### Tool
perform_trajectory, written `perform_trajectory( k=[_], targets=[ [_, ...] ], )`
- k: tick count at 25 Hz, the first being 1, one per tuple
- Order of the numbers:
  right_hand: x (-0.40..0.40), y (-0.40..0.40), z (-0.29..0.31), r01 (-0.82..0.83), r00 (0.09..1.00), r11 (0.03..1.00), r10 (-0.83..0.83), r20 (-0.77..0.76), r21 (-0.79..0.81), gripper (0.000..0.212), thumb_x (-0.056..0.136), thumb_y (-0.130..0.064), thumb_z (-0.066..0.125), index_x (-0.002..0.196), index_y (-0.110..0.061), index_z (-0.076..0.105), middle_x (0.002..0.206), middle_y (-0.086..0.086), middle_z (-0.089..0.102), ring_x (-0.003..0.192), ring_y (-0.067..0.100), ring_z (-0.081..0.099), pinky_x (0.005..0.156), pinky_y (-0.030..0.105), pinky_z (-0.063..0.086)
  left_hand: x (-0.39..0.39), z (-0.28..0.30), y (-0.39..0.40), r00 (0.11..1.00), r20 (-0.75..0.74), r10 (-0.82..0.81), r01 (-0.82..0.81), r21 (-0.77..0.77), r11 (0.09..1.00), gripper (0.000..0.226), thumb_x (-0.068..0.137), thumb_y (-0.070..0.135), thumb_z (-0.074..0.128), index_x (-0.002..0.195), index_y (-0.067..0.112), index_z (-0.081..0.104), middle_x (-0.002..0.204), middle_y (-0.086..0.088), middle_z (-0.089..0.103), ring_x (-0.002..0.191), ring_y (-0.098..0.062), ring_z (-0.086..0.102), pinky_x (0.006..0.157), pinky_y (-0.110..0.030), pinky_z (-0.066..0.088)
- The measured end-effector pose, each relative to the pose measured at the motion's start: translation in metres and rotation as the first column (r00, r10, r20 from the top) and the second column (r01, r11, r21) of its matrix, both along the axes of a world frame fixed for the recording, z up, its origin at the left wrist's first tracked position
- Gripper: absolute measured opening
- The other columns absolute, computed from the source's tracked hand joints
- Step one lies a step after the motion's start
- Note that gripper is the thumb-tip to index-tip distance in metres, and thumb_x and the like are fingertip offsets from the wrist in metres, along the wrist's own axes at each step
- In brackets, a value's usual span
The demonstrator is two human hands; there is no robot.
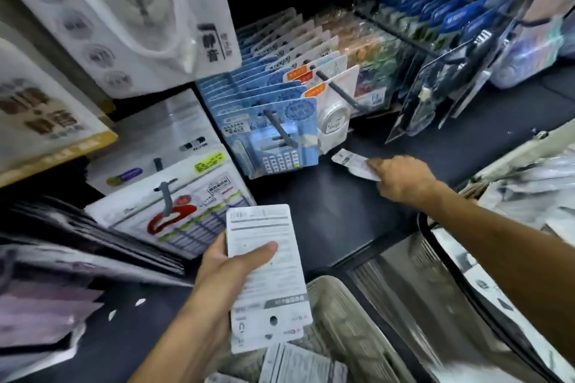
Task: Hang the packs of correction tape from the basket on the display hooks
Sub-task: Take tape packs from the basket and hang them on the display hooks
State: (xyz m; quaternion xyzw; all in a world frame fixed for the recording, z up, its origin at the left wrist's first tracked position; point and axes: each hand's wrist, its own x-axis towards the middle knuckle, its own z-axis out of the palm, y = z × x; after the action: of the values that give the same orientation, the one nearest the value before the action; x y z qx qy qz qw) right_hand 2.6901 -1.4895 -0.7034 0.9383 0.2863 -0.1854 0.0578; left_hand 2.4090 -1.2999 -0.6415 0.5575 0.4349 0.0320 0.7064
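I'm mid-hanging: my left hand [231, 270] grips a stack of packs [266, 277] low over the basket [435, 246], my right hand [401, 179] pinches 1 pack [354, 163] below the hook [340, 93], so next its hole must meet that tip.

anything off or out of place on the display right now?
Nothing is damaged or spilled. The hooked rows hang orderly. Two packs are off the hooks: the left hand grips a white pack, back side up, and the right hand holds a smaller pack low over the dark shelf.
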Motion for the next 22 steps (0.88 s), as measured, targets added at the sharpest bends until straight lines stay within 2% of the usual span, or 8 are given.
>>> perform_trajectory(
  k=[3, 6, 8, 10, 12, 15, 18, 22],
  targets=[
    [-0.050, -0.002, 0.027, -0.119, 0.991, 0.991, 0.122, -0.056, 0.057, 0.041, 0.089, -0.022, 0.059, 0.130, -0.021, 0.058, 0.126, 0.007, 0.065, 0.115, 0.031, 0.061, 0.091, 0.035, 0.050, -0.009, 0.011, -0.002, 0.998, 0.024, -0.057, 0.057, -0.007, 0.998, 0.039, 0.075, 0.000, 0.082, 0.110, 0.012, 0.071, 0.099, -0.011, 0.080, 0.089, -0.032, 0.078, 0.075, -0.041, 0.063],
    [-0.087, -0.031, 0.107, 0.006, 0.988, 0.946, 0.044, -0.146, 0.323, 0.008, 0.087, -0.021, 0.069, 0.093, -0.019, 0.063, 0.099, 0.006, 0.071, 0.090, 0.024, 0.068, 0.070, 0.030, 0.052, -0.028, 0.046, -0.001, 0.986, 0.056, -0.160, 0.159, 0.022, 0.987, 0.040, 0.073, -0.003, 0.083, 0.108, 0.013, 0.072, 0.097, -0.010, 0.081, 0.086, -0.029, 0.079, 0.072, -0.038, 0.062],
    [-0.111, -0.056, 0.179, 0.266, 0.919, 0.777, -0.025, -0.394, 0.570, 0.011, 0.087, -0.010, 0.074, 0.088, -0.019, 0.069, 0.086, 0.005, 0.075, 0.072, 0.019, 0.071, 0.054, 0.026, 0.053, -0.044, 0.080, -0.003, 0.975, 0.108, -0.192, 0.187, 0.048, 0.981, 0.033, 0.076, -0.010, 0.077, 0.101, 0.012, 0.075, 0.093, -0.011, 0.081, 0.078, -0.026, 0.079, 0.060, -0.032, 0.061],
    [-0.143, -0.070, 0.247, 0.445, 0.813, 0.549, 0.084, -0.576, 0.707, 0.022, 0.084, -0.004, 0.076, 0.101, -0.018, 0.076, 0.091, 0.008, 0.078, 0.077, 0.026, 0.074, 0.052, 0.030, 0.057, -0.056, 0.118, -0.010, 0.961, 0.169, -0.220, 0.205, 0.100, 0.974, 0.027, 0.079, -0.012, 0.070, 0.091, 0.011, 0.077, 0.086, -0.011, 0.080, 0.070, -0.023, 0.077, 0.054, -0.028, 0.058],
    [-0.176, -0.064, 0.300, 0.514, 0.756, 0.354, 0.243, -0.608, 0.781, 0.028, 0.075, -0.011, 0.078, 0.102, -0.017, 0.077, 0.091, 0.011, 0.077, 0.073, 0.030, 0.073, 0.051, 0.035, 0.057, -0.069, 0.164, -0.019, 0.940, 0.226, -0.254, 0.219, 0.170, 0.961, 0.023, 0.073, -0.004, 0.072, 0.088, 0.012, 0.077, 0.083, -0.009, 0.080, 0.068, -0.020, 0.076, 0.054, -0.027, 0.058],
    [-0.212, -0.033, 0.353, 0.549, 0.754, 0.145, 0.340, -0.562, 0.823, 0.029, 0.071, -0.018, 0.082, 0.099, -0.011, 0.074, 0.083, 0.008, 0.075, 0.064, 0.020, 0.071, 0.045, 0.031, 0.055, -0.097, 0.224, -0.021, 0.908, 0.301, -0.291, 0.198, 0.303, 0.932, 0.041, 0.055, 0.011, 0.074, 0.096, 0.016, 0.072, 0.089, -0.004, 0.081, 0.081, -0.023, 0.077, 0.076, -0.040, 0.063],
    [-0.235, 0.000, 0.360, 0.571, 0.767, 0.141, 0.261, -0.587, 0.809, 0.027, 0.081, -0.025, 0.076, 0.100, -0.008, 0.072, 0.077, 0.009, 0.072, 0.057, 0.018, 0.066, 0.042, 0.028, 0.051, -0.132, 0.262, -0.004, 0.890, 0.394, -0.228, 0.071, 0.373, 0.925, 0.044, 0.054, 0.006, 0.082, 0.092, 0.026, 0.075, 0.091, -0.003, 0.081, 0.087, -0.028, 0.078, 0.080, -0.048, 0.063],
    [-0.247, 0.013, 0.345, 0.614, 0.783, 0.128, 0.027, -0.622, 0.779, 0.011, 0.088, -0.019, 0.070, 0.080, -0.012, 0.071, 0.057, 0.008, 0.057, 0.035, 0.015, 0.040, 0.039, 0.021, 0.026, -0.161, 0.274, 0.008, 0.814, 0.563, -0.142, -0.147, 0.437, 0.888, 0.046, 0.051, 0.001, 0.092, 0.089, 0.022, 0.076, 0.084, 0.002, 0.081, 0.078, -0.019, 0.079, 0.063, -0.027, 0.063]
  ],
)
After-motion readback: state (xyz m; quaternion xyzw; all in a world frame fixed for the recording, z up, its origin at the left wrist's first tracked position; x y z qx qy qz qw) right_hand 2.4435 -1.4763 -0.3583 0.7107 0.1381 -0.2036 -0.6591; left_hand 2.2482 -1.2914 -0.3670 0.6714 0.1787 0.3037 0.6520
